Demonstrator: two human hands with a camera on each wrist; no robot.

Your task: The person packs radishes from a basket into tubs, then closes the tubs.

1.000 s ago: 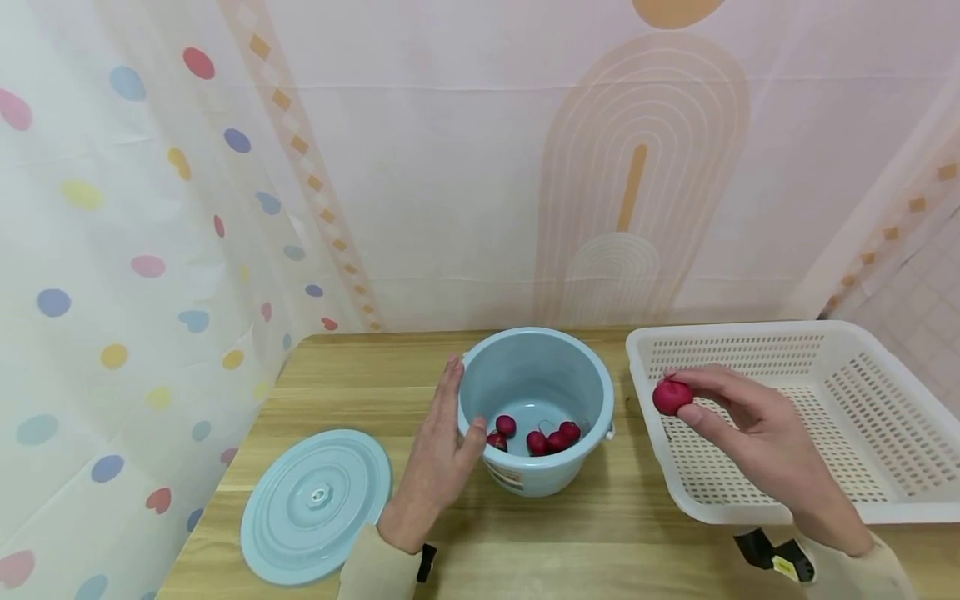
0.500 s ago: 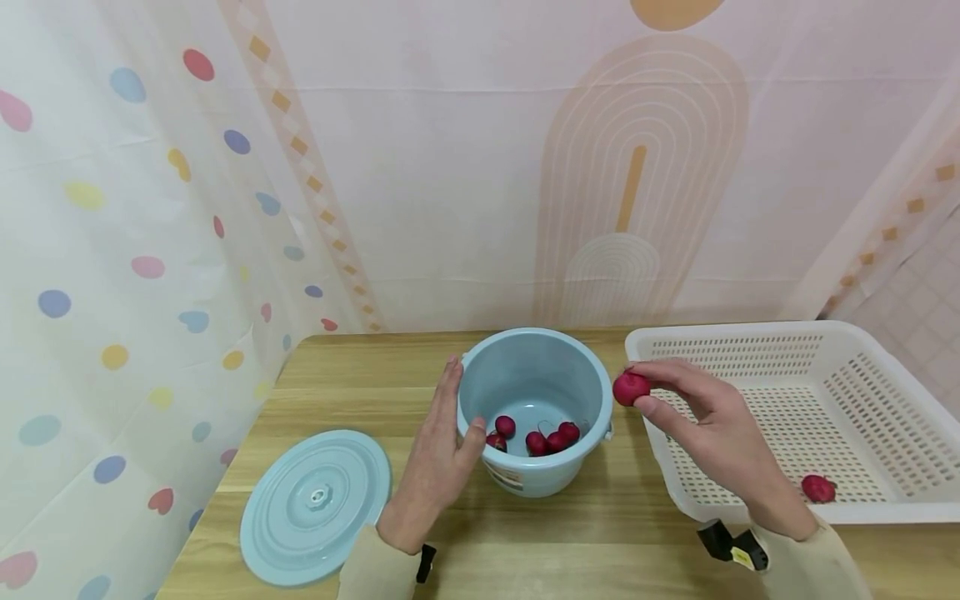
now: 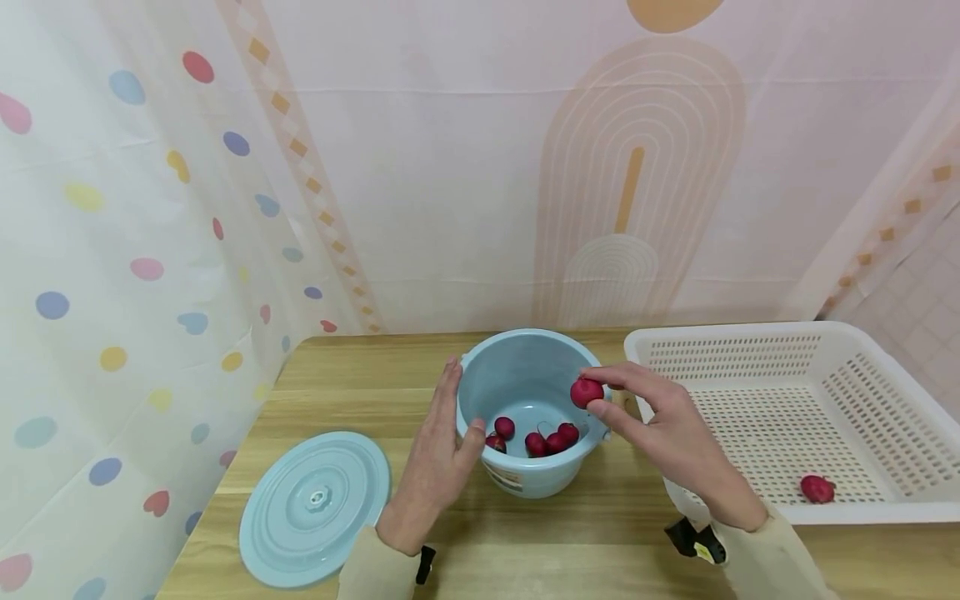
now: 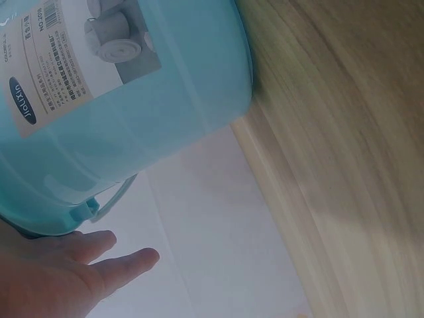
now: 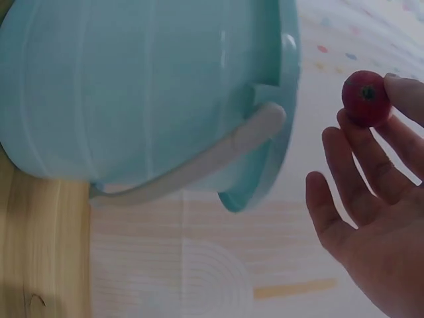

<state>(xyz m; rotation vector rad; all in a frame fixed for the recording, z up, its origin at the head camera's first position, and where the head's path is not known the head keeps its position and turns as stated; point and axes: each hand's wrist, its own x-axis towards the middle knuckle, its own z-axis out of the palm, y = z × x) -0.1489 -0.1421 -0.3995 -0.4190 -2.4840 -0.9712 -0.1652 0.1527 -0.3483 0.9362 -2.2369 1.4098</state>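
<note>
Between the hands stands a light blue bucket (image 3: 536, 479), upright, with several red radishes (image 3: 536, 443) on its bottom. My right hand (image 3: 671, 425) pinches one radish (image 3: 587, 392) between thumb and fingertips, above the bucket's right rim. In the right wrist view that radish (image 5: 366, 98) shows its stem end, and the other fingers are spread below it. My left hand (image 3: 435, 467) rests against the bucket's left rim with its fingers straight. The left wrist view shows those fingers (image 4: 126, 268) beside the rim, and a printed label (image 4: 79, 56) on the bucket's wall.
A white perforated basket (image 3: 862, 342) stands at the right, with one radish (image 3: 817, 489) near its front wall. The blue lid (image 3: 315, 508) lies flat at the left of the wooden table (image 3: 525, 558). A patterned curtain (image 3: 450, 167) hangs behind.
My right hand has carried the radish leftward from over the white basket to over the bucket's rim, uncovering a radish in the basket. My left hand has stayed at the bucket.
</note>
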